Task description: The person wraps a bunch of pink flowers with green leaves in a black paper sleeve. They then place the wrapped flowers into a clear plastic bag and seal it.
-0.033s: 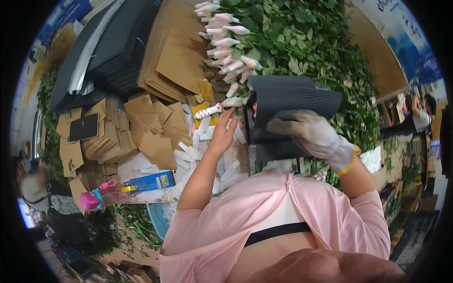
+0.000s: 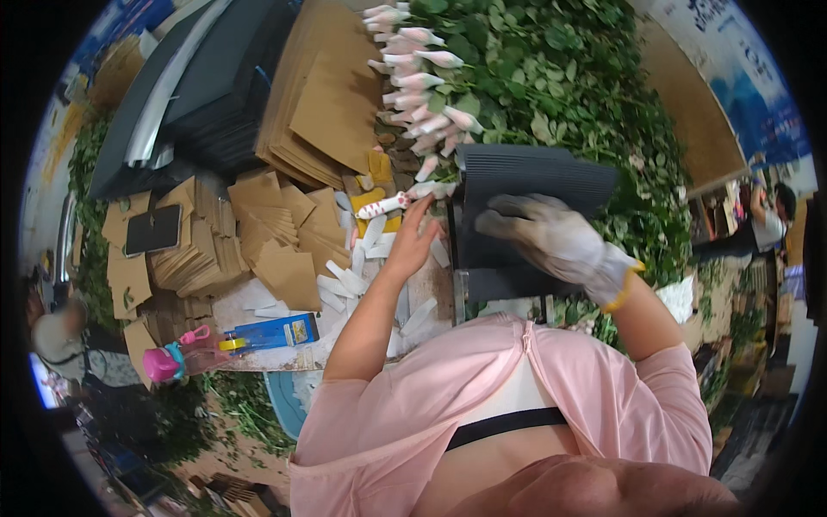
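At your far left a co-worker is sitting, turned mostly out of view. A dark, phone-like slab is lying on piled cardboard pieces, and behind them black sheets are standing in a thick stack. Near the table's front edge a pink-capped bottle is lying beside a blue dispenser, whose end label is carrying print too small to read. Large brown boards are leaning farther back, and white slips are littering the pale, scuffed tabletop.

A white, red-marked tool is resting just left of your bare left hand. That hand is reaching in with fingers loosely spread, close under a wrapped bud — you cannot tell whether it is touching. More wrapped flower heads are lining up behind.

The ridged black sheet is lying before you, its upper part folding over. Your gloved right hand is resting over it, fingers together; whether they are gripping is unclear. Leafy stems are crowding behind it. At right a brown panel is edging the greenery, a blue-and-white wall sheet is showing dark lettering, and another person is standing beyond.
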{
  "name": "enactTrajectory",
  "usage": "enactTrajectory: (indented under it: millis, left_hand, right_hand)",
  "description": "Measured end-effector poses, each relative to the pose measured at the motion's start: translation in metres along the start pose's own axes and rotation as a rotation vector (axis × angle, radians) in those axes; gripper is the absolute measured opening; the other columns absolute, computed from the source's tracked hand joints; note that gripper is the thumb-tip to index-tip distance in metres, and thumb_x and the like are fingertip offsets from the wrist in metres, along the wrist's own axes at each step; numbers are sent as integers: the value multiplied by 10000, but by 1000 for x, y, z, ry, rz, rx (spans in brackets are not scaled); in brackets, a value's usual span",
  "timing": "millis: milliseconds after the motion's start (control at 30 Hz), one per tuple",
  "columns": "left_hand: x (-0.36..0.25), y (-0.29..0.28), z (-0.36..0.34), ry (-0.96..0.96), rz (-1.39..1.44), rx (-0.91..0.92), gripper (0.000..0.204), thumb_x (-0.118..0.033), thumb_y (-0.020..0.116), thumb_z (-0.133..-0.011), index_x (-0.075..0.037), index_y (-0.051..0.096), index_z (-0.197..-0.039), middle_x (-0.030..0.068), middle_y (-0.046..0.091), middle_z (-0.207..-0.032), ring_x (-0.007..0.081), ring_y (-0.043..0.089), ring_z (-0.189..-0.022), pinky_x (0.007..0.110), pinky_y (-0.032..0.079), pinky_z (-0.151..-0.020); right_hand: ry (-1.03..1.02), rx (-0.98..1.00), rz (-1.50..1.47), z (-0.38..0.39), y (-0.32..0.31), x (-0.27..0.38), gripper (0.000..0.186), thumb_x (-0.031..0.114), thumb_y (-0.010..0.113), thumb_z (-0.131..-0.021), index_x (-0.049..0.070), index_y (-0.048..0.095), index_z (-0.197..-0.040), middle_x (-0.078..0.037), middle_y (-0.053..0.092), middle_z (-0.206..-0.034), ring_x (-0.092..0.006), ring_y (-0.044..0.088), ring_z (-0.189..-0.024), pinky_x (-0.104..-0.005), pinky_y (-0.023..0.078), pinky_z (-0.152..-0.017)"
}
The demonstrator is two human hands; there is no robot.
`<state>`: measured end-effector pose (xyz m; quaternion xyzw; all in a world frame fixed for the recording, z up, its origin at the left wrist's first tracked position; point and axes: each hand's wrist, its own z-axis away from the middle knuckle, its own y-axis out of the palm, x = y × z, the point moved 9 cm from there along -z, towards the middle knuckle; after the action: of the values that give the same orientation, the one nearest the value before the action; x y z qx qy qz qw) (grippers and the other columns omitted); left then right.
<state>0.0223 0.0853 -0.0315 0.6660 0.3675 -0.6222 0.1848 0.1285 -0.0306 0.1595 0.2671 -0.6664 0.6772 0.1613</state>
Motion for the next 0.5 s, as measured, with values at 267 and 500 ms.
enactTrajectory:
  millis: [267, 500]
  left_hand:
    - [6, 42, -59, -129, -288, 43, 234, -223, 552, -875, -58, 652, -1008, 206, 645, -940, 377, 612, -910, 439, 474, -782]
    - [24, 56, -52, 139, 413, -315, 306, -335, 556, -874, -74, 631, -1016, 162, 653, -969, 329, 625, -931, 456, 488, -788]
  right_hand:
    - [138, 738, 868, -64, 83, -43, 539, 210, 657, -731, 96, 519, -1239, -190, 542, -1131, -288, 560, -1075, -421, 479, -879]
    - [-1074, -240, 171, -176, 242, 171, 291, 164, 536, -805, 58, 606, -1067, -138, 633, -1027, -258, 610, -953, -406, 490, -790]
